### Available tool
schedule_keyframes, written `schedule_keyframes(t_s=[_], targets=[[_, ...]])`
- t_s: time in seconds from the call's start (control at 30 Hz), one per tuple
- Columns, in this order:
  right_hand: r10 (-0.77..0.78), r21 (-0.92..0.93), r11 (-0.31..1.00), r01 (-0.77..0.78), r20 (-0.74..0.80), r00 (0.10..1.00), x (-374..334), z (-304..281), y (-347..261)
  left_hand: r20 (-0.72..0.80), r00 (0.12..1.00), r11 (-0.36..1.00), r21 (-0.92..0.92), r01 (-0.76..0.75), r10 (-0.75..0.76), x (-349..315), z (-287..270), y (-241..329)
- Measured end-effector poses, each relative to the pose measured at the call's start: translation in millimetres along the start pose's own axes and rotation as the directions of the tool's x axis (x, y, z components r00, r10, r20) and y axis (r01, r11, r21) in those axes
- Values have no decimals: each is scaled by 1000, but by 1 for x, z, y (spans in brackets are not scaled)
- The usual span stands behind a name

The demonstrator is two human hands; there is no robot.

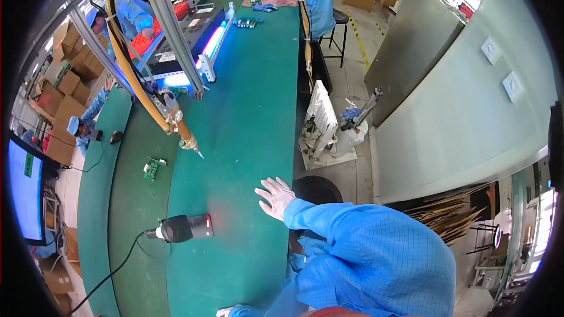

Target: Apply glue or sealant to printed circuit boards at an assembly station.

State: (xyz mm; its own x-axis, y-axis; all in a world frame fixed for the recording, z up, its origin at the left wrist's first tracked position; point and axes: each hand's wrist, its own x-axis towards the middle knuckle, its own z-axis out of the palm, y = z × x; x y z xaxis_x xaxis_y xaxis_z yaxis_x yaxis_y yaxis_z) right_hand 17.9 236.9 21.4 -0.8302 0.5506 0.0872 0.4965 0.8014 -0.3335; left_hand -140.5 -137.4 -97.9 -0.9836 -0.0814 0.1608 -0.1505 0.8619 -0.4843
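My right hand (277, 198), in a white glove, lies with its fingers spread at the right edge of the green bench (247, 111). It holds nothing. Of my left hand (224, 312), only a sliver of white glove shows at the lower edge, over the bench; its fingers are mostly cut off. Between them and to the left, a black handheld scanner (179, 229) lies on its side, its cable running to the lower left and a faint red glow before its front end. Farther left sits a small green circuit board (153, 168).
A nozzle tool (189, 142) hangs from an orange hose over the bench. Beyond are a metal frame post (176, 23) and a machine with a bright light bar (213, 41). A monitor (26, 191) stands left; a black stool (318, 190) is beside the bench. Co-workers stand farther off.
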Motion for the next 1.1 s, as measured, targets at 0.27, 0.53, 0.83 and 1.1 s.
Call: schedule_keyframes(t_s=[0.27, 0.53, 0.83, 1.1], targets=[[-15, 36, 999, 17, -34, 999, -3, 1, -3, 33, 992, 984, -122, 128, -125, -3, -5, 21], [-73, 28, 997, 78, -146, 987, -4, 6, -3, 104, 957, 943, -175, 285, -270, -18, 5, 1], [-137, -24, 991, 135, -186, 973, 16, -6, 5, 271, 834, 877, 124, 464, -480, -68, -38, -86], [-285, 132, 946, 297, -105, 953, 124, 31, -55, 148, 663, 668, -17, 744, -734, -72, -22, -91]])
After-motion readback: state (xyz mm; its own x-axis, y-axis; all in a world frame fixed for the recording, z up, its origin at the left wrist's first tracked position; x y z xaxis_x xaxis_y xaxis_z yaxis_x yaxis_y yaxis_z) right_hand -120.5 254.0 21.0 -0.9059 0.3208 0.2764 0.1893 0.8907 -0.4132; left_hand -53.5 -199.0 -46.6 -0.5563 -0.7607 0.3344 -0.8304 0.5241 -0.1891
